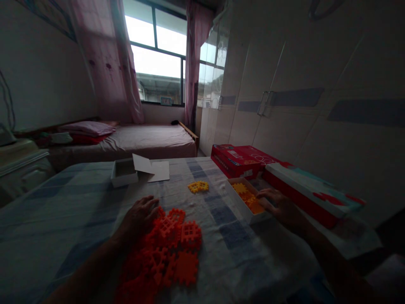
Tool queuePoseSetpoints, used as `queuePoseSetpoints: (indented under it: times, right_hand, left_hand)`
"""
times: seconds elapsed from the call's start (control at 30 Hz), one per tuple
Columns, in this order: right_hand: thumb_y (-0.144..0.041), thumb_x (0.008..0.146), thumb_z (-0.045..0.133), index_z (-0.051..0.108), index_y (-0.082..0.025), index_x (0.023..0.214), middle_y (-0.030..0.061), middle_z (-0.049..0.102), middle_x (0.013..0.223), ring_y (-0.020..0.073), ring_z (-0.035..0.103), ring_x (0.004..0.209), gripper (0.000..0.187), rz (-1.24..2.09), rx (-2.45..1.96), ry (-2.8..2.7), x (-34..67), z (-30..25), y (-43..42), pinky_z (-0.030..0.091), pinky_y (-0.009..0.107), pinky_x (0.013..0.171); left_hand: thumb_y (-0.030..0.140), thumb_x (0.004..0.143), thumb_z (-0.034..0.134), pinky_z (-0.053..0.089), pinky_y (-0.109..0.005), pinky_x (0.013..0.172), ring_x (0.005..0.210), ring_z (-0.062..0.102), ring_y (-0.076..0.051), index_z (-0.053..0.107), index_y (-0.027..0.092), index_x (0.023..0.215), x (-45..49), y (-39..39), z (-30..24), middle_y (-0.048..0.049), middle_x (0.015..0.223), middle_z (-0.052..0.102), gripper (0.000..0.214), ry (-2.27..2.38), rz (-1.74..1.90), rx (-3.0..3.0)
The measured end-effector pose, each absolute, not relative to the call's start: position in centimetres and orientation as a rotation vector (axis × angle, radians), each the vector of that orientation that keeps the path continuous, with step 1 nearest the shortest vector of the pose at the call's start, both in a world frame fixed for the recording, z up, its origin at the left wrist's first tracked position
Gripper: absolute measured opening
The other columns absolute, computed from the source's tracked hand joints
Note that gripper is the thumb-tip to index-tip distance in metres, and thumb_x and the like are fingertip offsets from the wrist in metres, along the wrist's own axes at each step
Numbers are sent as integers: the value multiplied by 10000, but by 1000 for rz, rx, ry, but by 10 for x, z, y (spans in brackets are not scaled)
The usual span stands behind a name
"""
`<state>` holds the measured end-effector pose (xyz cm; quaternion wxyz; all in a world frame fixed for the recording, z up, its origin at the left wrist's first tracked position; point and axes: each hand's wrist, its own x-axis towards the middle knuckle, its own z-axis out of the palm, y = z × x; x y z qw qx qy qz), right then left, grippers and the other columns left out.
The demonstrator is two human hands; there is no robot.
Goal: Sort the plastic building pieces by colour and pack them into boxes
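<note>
My left hand (142,214) rests with fingers stretched out at the upper left edge of a pile of red-orange toothed plastic building pieces (186,267), some solid, some with lattice windows. It holds nothing that I can see. My right hand (280,209) reaches over the right rim of a white open box (241,210), its fingers apart and close to the yellow-orange toothed pieces (240,188) inside. Whether the fingertips touch those pieces is too dark to tell. A few yellow pieces (198,186) lie together on the cloth between the pile and the box.
A second white box (124,179) with its lid raised stands at the table's far left. Red packages (237,158) and a long red-and-white box (303,190) line the right side. A checked cloth (79,198) covers the table. Beyond are a bed (148,137) and wardrobes (247,76).
</note>
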<state>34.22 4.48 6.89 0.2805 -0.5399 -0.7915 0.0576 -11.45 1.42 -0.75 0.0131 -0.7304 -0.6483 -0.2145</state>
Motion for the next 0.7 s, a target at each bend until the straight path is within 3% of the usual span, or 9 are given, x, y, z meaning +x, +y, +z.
queuePoseSetpoints:
  times: [0.23,0.47,0.7]
  right_hand:
    - [-249,776,544,673,-211,888,63,636,1061,212,561,1021,175,40,-1365,-2250,311,66,91,408,367,906]
    - [-237,822,487,675,-202,900,56,657,985,188,575,942,207,-171,-1608,-2252,307,68,116,410,304,813]
    - [-230,837,477,688,-212,840,38,660,969,178,565,940,212,-271,-1637,-2295,312,65,113,395,290,772]
  left_hand:
    - [347,853,371,380,-413,1007,1183,478,-247,639,202,1010,-115,15,-7,-100,1178,595,343,-1997,-649,-2338]
    - [400,852,359,386,-380,1000,1158,492,-245,607,157,1137,-115,15,-7,-122,1267,531,449,-2051,-629,-2274]
    - [398,839,370,391,-398,997,1157,495,-251,618,163,1105,-117,17,-10,-116,1250,546,432,-2045,-678,-2284]
